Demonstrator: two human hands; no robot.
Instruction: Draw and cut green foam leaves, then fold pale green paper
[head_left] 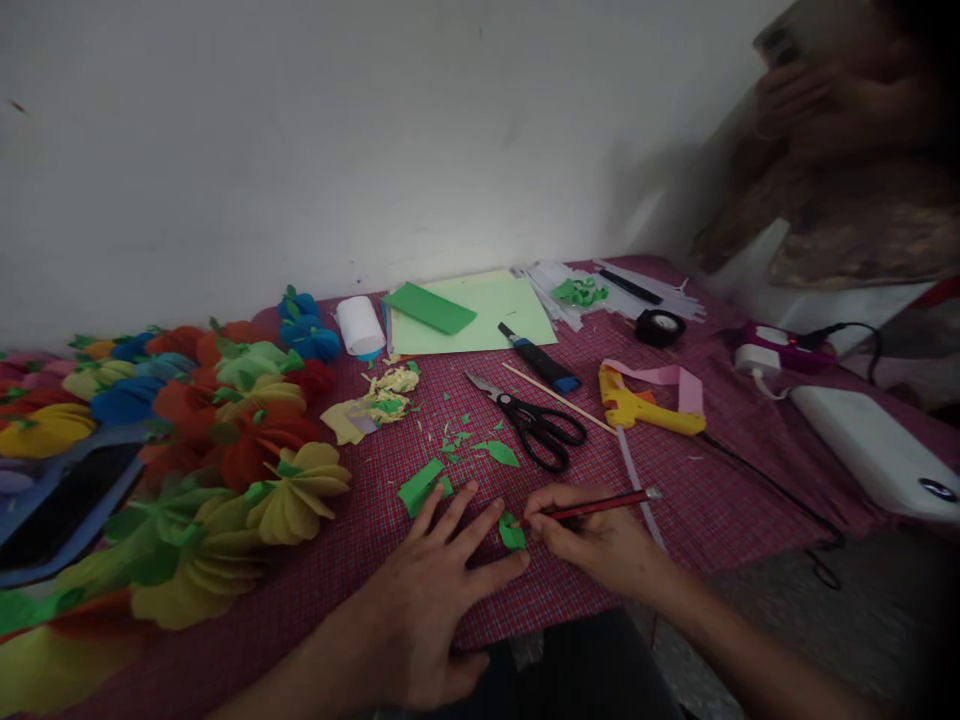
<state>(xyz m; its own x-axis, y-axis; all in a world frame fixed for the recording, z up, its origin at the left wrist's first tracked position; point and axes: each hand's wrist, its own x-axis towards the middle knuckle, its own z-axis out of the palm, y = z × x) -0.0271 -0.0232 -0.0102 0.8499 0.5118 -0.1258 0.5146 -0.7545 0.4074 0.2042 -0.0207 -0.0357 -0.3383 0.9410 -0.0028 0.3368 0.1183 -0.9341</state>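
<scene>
My right hand [592, 540] pinches a dark red pencil [600, 506], its tip end over a small green paper leaf [511, 532] on the checked cloth. My left hand [427, 590] lies spread with its fingers apart, forefinger and thumb at the leaf's left and lower edges. Beyond my left fingertips lies a folded green paper piece [421, 487]. Another green paper leaf [499, 453] and several green scraps lie farther off. Black-handled scissors [536, 420] rest open behind my right hand.
Colourful paper flowers [247, 430] crowd the left side, near a dark phone [75, 500]. A yellow glue gun [645, 408], a cutter [541, 360], a wooden stick [559, 396], paper sheets [502, 318] and a white power bank [877, 445] lie around. Another person [840, 150] stands at right holding a phone.
</scene>
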